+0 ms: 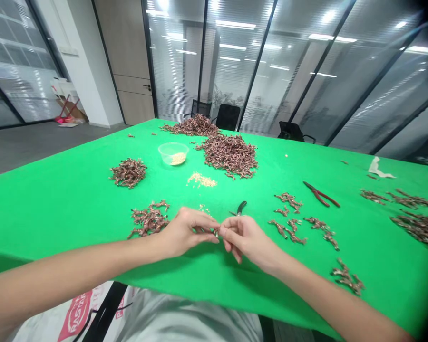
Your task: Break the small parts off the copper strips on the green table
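Observation:
My left hand (190, 230) and my right hand (246, 237) meet near the table's front edge. The left fingers pinch a small brown piece (216, 232), mostly hidden by the fingertips. Closed at thumb and forefinger, the right hand touches the same spot; what it pinches is too small to make out. Just beyond the hands lies a small tool with a black curved handle (241, 207), partly covered. Pale tiny bits (202, 180) are scattered ahead. By my left wrist sits a heap of glossy brown figure-like pieces (150, 219).
A green cloth (74, 204) covers the table. Farther back are a clear plastic bowl (173, 153) of pale bits, a small brown pile (129, 173) and large heaps (230, 154). Red-handled pliers (321, 194), loose brown clusters (288, 230) and white scrap (378, 168) lie right.

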The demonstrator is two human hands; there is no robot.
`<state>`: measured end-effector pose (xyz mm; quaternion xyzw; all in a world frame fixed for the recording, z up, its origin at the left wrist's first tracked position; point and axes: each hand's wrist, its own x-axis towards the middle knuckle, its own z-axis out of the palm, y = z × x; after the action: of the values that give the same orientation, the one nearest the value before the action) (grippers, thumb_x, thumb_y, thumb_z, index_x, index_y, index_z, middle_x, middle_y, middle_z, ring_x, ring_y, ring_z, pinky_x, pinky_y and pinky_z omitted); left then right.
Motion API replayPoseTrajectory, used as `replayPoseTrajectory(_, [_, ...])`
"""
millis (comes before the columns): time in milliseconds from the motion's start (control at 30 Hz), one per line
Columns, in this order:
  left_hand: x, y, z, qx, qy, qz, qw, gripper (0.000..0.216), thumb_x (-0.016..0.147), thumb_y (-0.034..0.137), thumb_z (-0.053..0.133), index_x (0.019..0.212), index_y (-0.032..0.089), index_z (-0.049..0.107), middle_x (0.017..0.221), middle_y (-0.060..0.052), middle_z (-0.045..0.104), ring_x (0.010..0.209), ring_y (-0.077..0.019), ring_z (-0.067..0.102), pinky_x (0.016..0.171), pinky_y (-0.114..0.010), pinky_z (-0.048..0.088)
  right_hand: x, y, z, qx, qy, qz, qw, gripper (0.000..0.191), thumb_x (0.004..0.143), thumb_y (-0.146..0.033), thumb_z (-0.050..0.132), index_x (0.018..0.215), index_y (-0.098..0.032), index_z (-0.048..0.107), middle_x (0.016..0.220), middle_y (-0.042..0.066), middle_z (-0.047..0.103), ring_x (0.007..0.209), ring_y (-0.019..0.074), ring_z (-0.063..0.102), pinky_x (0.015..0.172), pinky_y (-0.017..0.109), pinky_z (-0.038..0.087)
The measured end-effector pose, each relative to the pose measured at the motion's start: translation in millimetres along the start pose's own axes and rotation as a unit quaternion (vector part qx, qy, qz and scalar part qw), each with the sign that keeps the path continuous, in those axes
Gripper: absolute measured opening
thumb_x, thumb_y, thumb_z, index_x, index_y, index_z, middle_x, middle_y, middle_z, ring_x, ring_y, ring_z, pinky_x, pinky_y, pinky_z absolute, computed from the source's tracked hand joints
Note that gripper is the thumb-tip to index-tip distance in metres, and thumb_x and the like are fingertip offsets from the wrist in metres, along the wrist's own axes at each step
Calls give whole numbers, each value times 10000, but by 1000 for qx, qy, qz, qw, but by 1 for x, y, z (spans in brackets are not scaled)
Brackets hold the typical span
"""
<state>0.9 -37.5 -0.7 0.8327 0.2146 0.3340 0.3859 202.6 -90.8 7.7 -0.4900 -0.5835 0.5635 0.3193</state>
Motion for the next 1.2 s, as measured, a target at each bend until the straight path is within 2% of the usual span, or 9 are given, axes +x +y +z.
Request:
replayPoseTrajectory(67, [-1, -2, 0, 12, 2, 61, 998, 191, 843, 189, 741, 1010, 116, 799, 970, -122, 789, 833, -184, 744, 746, -236, 577, 1, -2, -3, 69, -37, 42, 996, 388, 790, -489, 755, 737, -141, 593, 568, -32, 586, 335, 33, 406, 345, 168, 261])
replayPoseTrajectory(167, [-1, -6, 1, 27, 10, 118, 993, 189, 867, 154, 706, 1026, 103, 793, 999, -145, 786, 848, -188, 757, 761, -234, 590, 2, -2, -6, 137, -68, 72, 986, 402, 753, -472, 800, 707, -121, 609, 558, -32, 583, 331, 9, 374, 339, 160, 205])
replayPoseTrajectory(333, [0, -10, -2, 35, 27, 128, 991, 170, 857, 178, 724, 997, 119, 801, 986, -139, 789, 857, -200, 761, 771, -245, 596, 3, 2, -6, 165, -65, 66, 982, 378, 751, -440, 812, 712, -115, 621, 579, -23, 612, 336, 7, 393, 348, 165, 191])
replayPoseTrajectory(500, [0, -3, -4, 42, -14, 57, 997, 226, 915, 270, 663, 1075, 171, 788, 1038, -111, 784, 893, -189, 744, 805, -248, 565, 4, 2, -6, 120, -33, 53, 991, 395, 751, -484, 802, 777, -123, 646, 588, -31, 621, 343, 21, 428, 363, 167, 198])
replayPoseTrajectory(700, [0, 8, -5, 45, -46, -6, 998, 248, 947, 298, 605, 1046, 171, 794, 1001, -93, 774, 836, -171, 706, 698, -213, 516, 7, 6, -6, 80, -19, 38, 996, 425, 761, -533, 777, 833, -135, 646, 597, -34, 629, 352, 42, 462, 363, 172, 218])
replayPoseTrajectory(867, [2, 7, -6, 25, -43, -33, 998, 241, 933, 263, 617, 1013, 119, 793, 818, -80, 750, 706, -143, 652, 663, -220, 484, 9, 7, -5, 67, -5, 15, 998, 435, 757, -535, 780, 850, -132, 647, 585, -43, 613, 361, 48, 470, 373, 170, 286])
replayPoseTrajectory(1200, [1, 2, -2, -98, -17, -116, 988, 250, 859, 313, 702, 950, 100, 795, 853, -103, 749, 683, -151, 666, 630, -232, 545, 9, 13, -3, 49, 1, -10, 999, 433, 796, -554, 741, 862, -135, 653, 586, -38, 609, 370, 57, 467, 375, 182, 330])
